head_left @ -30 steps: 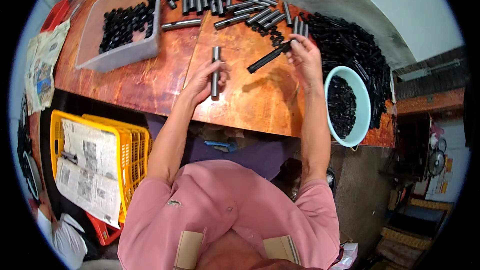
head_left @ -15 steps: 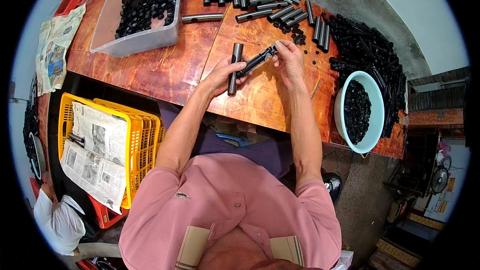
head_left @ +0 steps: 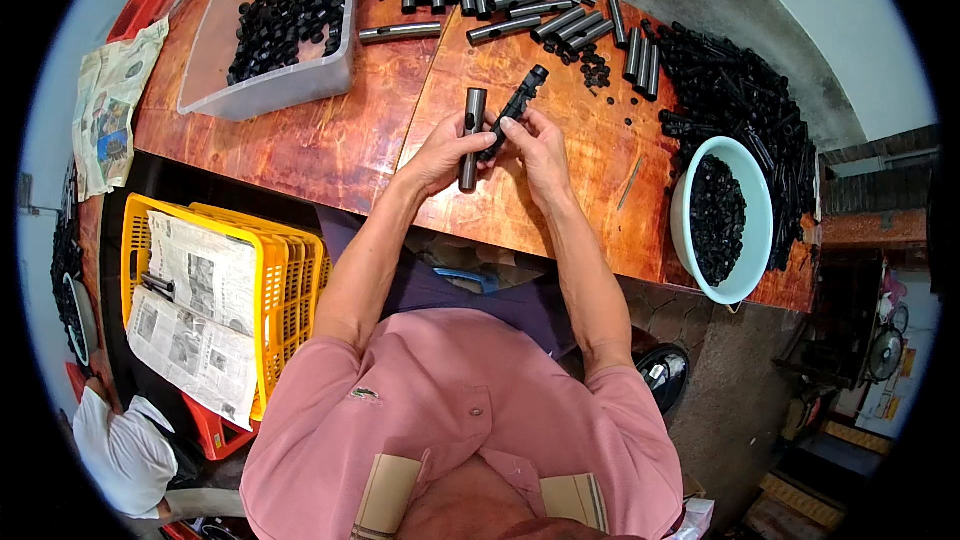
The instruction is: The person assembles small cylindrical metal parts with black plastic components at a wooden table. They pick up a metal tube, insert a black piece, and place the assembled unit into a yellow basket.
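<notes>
Over the wooden table (head_left: 390, 150), my left hand (head_left: 440, 155) is closed on a dark metal tube (head_left: 473, 120) with a hole in its side, held nearly upright. Beside it, my right hand (head_left: 535, 152) grips a slim black notched rod-like part (head_left: 522, 95), tilted with its upper end leaning away to the right. The lower end of that black part lies close to the tube, between the two hands. Fingers of both hands hide part of it, so whether my left fingers also touch it I cannot tell.
At the back lie several metal tubes (head_left: 520, 28) and small black caps (head_left: 597, 75). A translucent bin (head_left: 200, 70) of black pieces stands at left. Black parts (head_left: 740, 70) heap at right beside a pale blue basin (head_left: 758, 230). Newspaper-lined yellow crates (head_left: 262, 320) stand lower left, near another person (head_left: 125, 450).
My right hand has moved from the black part's far end down to its lower middle, nearer my left hand. The black part now stands steeper. My left hand still holds the tube.
</notes>
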`<state>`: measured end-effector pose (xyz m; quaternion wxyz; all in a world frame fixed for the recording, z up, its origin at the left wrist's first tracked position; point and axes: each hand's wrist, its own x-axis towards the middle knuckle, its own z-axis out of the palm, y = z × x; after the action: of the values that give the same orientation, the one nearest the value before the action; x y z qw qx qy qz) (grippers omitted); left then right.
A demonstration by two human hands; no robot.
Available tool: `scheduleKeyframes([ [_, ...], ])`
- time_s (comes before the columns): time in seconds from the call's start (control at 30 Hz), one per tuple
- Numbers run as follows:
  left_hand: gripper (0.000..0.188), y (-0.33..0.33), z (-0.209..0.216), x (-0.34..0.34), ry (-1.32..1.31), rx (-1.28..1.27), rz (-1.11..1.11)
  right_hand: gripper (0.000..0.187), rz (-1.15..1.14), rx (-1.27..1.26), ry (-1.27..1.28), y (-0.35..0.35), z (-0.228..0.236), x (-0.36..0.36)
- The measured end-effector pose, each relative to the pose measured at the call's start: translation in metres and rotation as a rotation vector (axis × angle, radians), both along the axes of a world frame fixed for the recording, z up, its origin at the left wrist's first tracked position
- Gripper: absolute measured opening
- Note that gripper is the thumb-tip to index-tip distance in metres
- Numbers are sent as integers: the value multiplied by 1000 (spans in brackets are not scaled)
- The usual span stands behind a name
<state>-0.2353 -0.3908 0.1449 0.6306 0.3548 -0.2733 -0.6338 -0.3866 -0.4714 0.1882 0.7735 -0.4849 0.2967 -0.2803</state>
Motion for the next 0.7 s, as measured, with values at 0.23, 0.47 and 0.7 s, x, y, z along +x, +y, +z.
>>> scheduleKeyframes([
  [0.23, 41, -6, -5, 3, 284, -17, 142, 17, -421, -338, 32, -2, 5, -18],
  [0.47, 42, -8, -21, 12, 485, -64, 296, 23, -164, -637, 470, 63, -8, -42],
  [0.7, 41, -11, -30, 21, 753, -173, 366, 27, -117, -824, 533, 94, -25, -46],
])
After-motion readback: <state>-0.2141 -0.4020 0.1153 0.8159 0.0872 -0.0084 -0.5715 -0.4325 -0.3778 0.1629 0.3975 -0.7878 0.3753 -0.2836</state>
